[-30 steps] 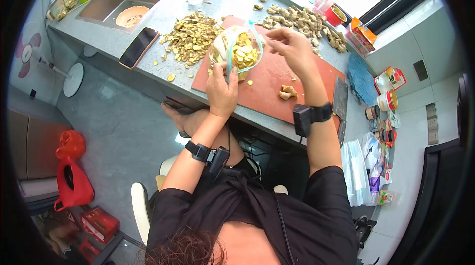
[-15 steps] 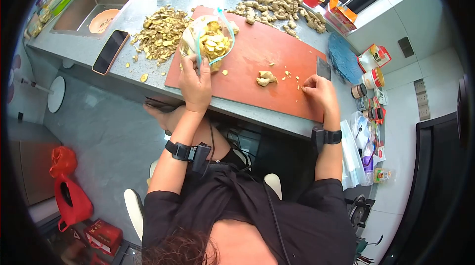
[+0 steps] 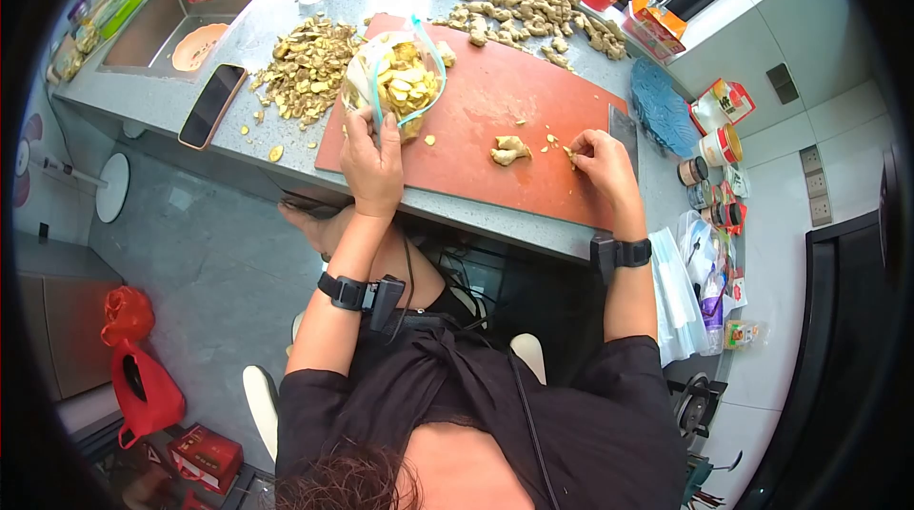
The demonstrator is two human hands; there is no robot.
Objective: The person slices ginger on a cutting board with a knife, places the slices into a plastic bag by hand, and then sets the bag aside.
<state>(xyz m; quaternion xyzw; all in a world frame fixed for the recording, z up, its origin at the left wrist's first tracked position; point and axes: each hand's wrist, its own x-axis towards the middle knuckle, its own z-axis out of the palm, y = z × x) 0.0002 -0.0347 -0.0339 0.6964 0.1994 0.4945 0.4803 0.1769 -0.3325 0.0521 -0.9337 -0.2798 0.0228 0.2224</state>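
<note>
My left hand [image 3: 372, 170] grips the near edge of a clear zip bag [image 3: 359, 72], which stands open on the red cutting board [image 3: 466, 129]. Ginger slices [image 3: 404, 81] fill the bag. At the board's right side, the fingertips of my right hand [image 3: 604, 167] are pinched together over small ginger pieces; what lies between them is mostly hidden. A peeled-looking ginger chunk [image 3: 511, 151] sits to the left of that hand, with tiny scraps around it. Beyond the right hand lies a flat grey blade [image 3: 623, 137], partly covered.
A heap of ginger slices [image 3: 309, 67] lies left of the board, beside a phone [image 3: 212, 106]. Whole ginger roots [image 3: 524, 13] spread behind the board. The sink [image 3: 162, 29] is at far left. Jars [image 3: 693, 170] and a blue textured item [image 3: 664, 110] stand on the right.
My right hand has shifted a little left and away from me, onto the small ginger pieces. My left hand stays on the bag, nearly still.
</note>
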